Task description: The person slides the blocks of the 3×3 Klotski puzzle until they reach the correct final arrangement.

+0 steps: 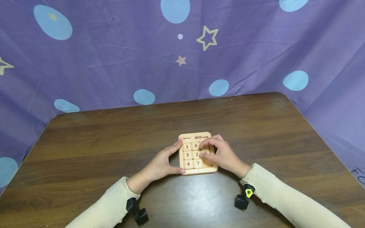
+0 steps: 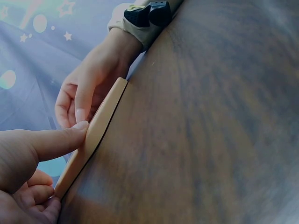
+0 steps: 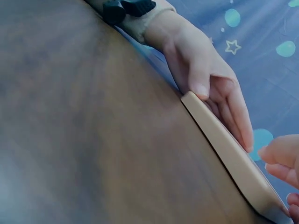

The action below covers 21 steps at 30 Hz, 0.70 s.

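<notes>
A wooden number slide puzzle (image 1: pixel 186 171) lies flat on the table, its square tiles in a raised frame. Tiles 1, 8, 5, 2, 4 and 7 can be read; a 6 shows partly, and the top right tile is mostly covered. Bare wood shows in the lower right slot. My left hand (image 1: pixel 159 161) holds the frame's left side, thumb at the near corner and fingers along the far part. Over the right column is my right hand (image 1: pixel 223 155), thumb and forefinger bent and apart above the tiles. In the right wrist view its fingertips (image 3: pixel 275 161) are partly cut off.
The brown wooden table (image 1: pixel 99 152) extends around the puzzle on all sides. Behind it hangs a purple curtain (image 1: pixel 119 53) with stars and blue spots. Black wrist cameras (image 1: pixel 241 202) sit below the pale sleeves (image 1: pixel 285 196).
</notes>
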{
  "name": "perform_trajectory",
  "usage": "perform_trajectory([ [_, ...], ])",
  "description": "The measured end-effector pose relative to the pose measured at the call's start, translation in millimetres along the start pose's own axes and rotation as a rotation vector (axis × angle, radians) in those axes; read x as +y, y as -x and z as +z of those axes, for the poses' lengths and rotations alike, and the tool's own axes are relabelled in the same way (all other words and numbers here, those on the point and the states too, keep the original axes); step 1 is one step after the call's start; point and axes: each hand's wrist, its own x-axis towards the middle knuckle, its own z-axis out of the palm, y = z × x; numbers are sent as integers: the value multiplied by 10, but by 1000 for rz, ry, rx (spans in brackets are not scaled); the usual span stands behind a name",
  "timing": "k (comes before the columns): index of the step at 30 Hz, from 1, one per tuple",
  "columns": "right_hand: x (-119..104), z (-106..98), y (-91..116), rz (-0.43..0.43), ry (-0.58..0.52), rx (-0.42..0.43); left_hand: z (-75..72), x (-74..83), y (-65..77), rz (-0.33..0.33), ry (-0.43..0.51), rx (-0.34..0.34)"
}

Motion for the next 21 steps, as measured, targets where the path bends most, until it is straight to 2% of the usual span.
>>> perform_trajectory([
  [7,-89,94,103,-34,-27,-53,-5,9,-6,-6,-1,-1],
  [21,-164,180,140,-91,19,-50,-4,3,-4,10,15,1],
])
